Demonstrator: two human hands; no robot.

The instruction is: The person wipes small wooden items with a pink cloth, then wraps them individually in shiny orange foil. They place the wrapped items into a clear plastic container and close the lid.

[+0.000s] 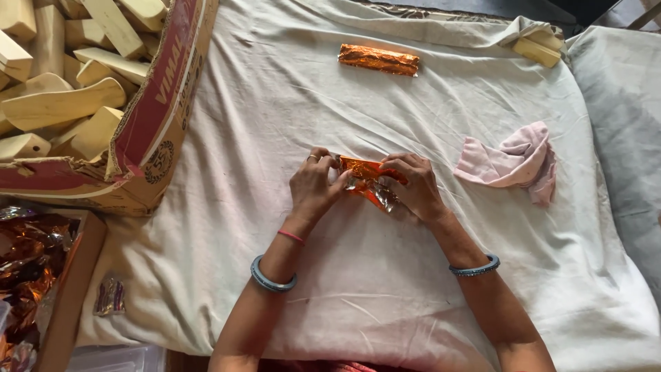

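My left hand (pixel 315 186) and my right hand (pixel 415 186) both pinch a small piece wrapped in shiny orange foil (pixel 368 180) on a white cloth (pixel 289 103). The foil is crumpled and partly folded around the piece between my fingertips. A finished orange-foil bar (pixel 379 59) lies farther away, near the top of the cloth. I wear a ring on the left hand and bangles on both wrists.
A torn cardboard box (pixel 148 131) of pale wooden blocks (pixel 62 103) sits at the upper left. A box of orange foil sheets (pixel 27 269) is at the lower left. A pink rag (pixel 513 162) lies to the right, one wooden block (pixel 537 52) at the top right.
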